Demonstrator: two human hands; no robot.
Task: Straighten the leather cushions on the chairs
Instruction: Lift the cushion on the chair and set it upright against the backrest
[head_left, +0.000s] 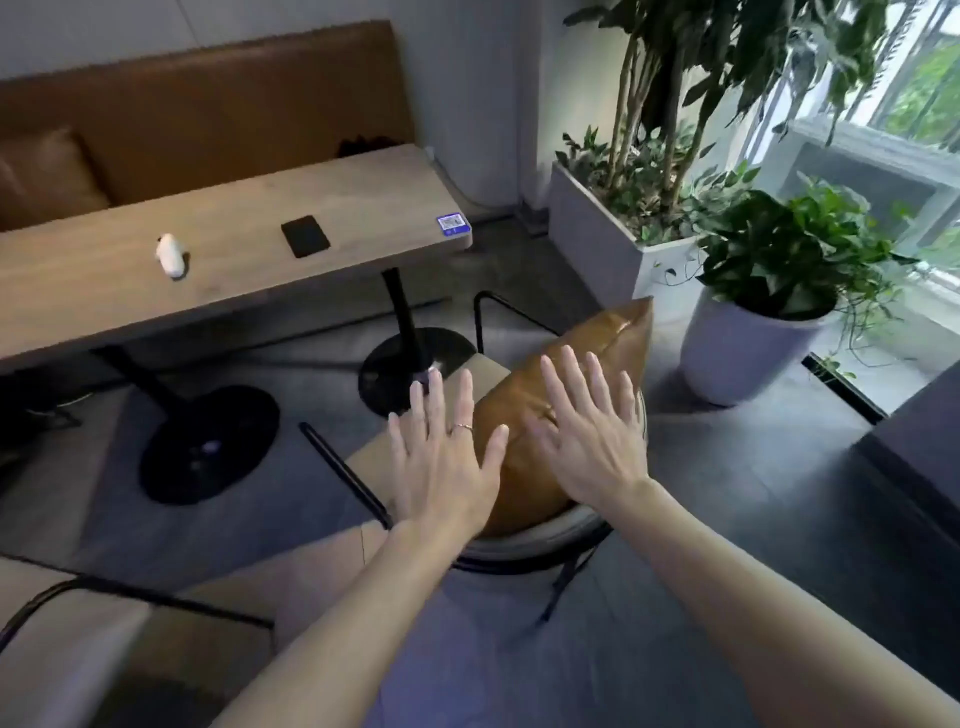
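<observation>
A tan leather cushion (618, 338) stands tilted against the back of a beige chair (535, 535) with a black metal frame. My left hand (447, 467), fingers spread and a ring on one finger, hovers flat over the cushion's left edge and the seat. My right hand (592, 431) lies flat with spread fingers on the cushion's face. Neither hand grips anything. A second brown leather cushion (47, 171) leans on the bench at the far left.
A wooden table (234, 260) on black pedestal bases holds a white object (170, 254) and a black phone (305, 236). A brown bench backrest (208, 104) runs behind it. Planters (737, 358) stand right. Another chair (104, 649) is at the lower left.
</observation>
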